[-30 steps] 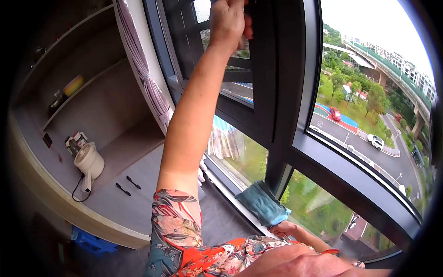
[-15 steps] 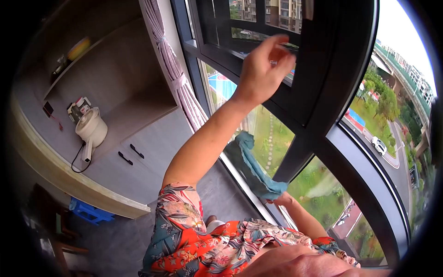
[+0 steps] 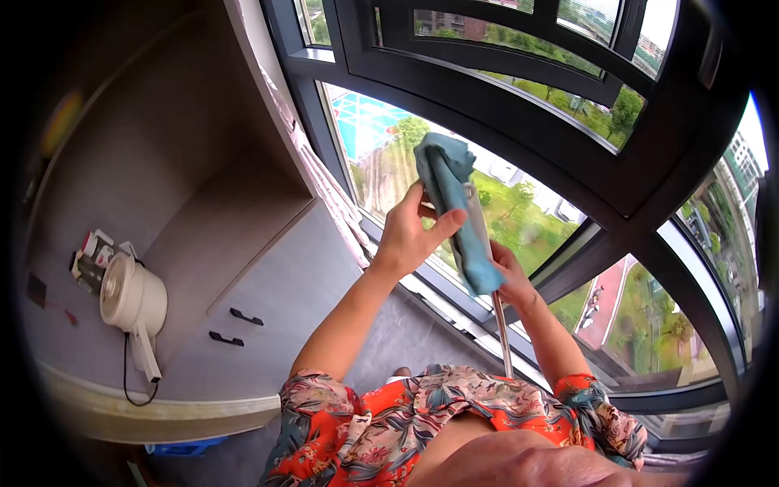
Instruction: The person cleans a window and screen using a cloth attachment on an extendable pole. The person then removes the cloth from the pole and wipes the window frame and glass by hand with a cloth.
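Observation:
A teal cloth (image 3: 456, 215) is folded around a long, narrow head, with a pale strip showing along its right side. Below it a thin metal pole (image 3: 503, 333) runs down towards my body, so the whole looks like a cloth-covered flat mop. My left hand (image 3: 412, 235) grips the cloth from the left, thumb lying across the front and fingers partly hidden behind. At the lower end, my right hand (image 3: 513, 277) is wrapped round the mop where head and pole meet; its fingers are partly hidden.
Dark window frames (image 3: 503, 114) surround the glass ahead, with an upper sash tilted open. A grey cabinet (image 3: 268, 284) with black handles stands left, carrying a cream electric pot (image 3: 134, 292) with a cord. Beside it hangs a pinkish curtain (image 3: 320, 178). A blue stool (image 3: 187, 447) sits below the counter.
My left hand has come down from the upper window sash and taken hold of the teal cloth. The mop, in my right hand, has risen and turned more upright before me.

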`<action>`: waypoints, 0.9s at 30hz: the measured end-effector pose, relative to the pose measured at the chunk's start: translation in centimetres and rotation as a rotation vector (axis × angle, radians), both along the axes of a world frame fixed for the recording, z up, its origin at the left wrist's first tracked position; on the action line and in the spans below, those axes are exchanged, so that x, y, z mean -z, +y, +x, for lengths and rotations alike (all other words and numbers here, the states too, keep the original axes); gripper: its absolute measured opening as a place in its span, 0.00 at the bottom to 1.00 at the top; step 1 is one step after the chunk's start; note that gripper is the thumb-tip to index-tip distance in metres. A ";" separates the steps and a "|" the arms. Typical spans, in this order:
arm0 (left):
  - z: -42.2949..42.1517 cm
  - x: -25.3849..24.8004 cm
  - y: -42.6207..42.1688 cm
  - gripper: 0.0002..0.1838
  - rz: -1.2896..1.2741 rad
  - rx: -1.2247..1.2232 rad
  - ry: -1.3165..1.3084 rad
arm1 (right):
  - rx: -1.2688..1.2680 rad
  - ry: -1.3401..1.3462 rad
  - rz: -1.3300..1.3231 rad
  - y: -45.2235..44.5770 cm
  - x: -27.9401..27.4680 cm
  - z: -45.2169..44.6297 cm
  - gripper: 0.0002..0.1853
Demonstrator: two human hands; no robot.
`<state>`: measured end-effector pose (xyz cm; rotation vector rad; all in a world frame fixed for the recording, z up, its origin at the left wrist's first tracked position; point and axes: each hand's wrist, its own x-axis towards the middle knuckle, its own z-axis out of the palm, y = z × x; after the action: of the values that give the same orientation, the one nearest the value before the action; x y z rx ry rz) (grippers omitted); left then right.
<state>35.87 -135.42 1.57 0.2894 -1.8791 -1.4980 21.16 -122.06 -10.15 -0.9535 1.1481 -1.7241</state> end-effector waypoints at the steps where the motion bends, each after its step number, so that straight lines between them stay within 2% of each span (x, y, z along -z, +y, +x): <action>1: -0.4 -0.3 -1.1 0.31 -0.005 0.035 0.058 | 0.045 0.056 -0.005 -1.0 -0.9 0.3 0.19; 3: -1.5 -0.7 -2.9 0.27 -0.084 -0.006 0.093 | 0.030 0.023 0.118 -1.0 -4.8 0.8 0.18; 4: -2.2 -0.9 -3.7 0.25 -0.120 -0.029 0.112 | 0.124 0.082 0.111 -1.4 -5.9 0.8 0.17; 7: -3.9 -4.6 -4.7 0.20 0.066 0.170 0.346 | 0.134 0.132 -0.059 -1.2 -10.7 0.4 0.16; 9: -4.8 -8.0 -5.1 0.20 0.077 0.280 0.409 | 0.131 0.085 -0.125 -0.7 -14.5 0.8 0.18; 10: -6.2 -8.9 -6.0 0.22 0.001 0.310 0.437 | 0.099 0.096 -0.159 -0.5 -15.7 0.3 0.16; 13: -10.0 -11.6 -8.6 0.17 0.023 0.407 0.425 | 0.203 0.376 -0.151 -1.4 -18.7 -2.7 0.15; 16: -15.0 -12.1 -12.7 0.14 -0.071 0.302 0.350 | 0.375 0.510 0.088 -2.6 -21.7 -5.1 0.15; 19: -16.9 -12.2 -14.2 0.13 -0.232 -0.050 0.263 | 0.465 0.616 0.314 -3.9 -23.6 -5.8 0.16; 22: -16.4 -12.4 -13.7 0.13 -0.405 -0.315 0.208 | 0.511 0.792 0.352 -5.0 -24.0 -7.0 0.20; 25: -16.2 -11.8 -12.0 0.24 -0.702 -0.606 0.385 | 0.570 0.918 0.341 -5.8 -24.0 -7.4 0.21; 27: -14.8 -12.9 -10.3 0.20 -0.894 -0.598 0.554 | 0.610 0.971 0.333 -6.5 -23.9 -7.4 0.21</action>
<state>21.10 -145.74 14.44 -0.0063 -1.6048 -0.2262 13.74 -128.56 13.78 -1.3571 2.4724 -1.3916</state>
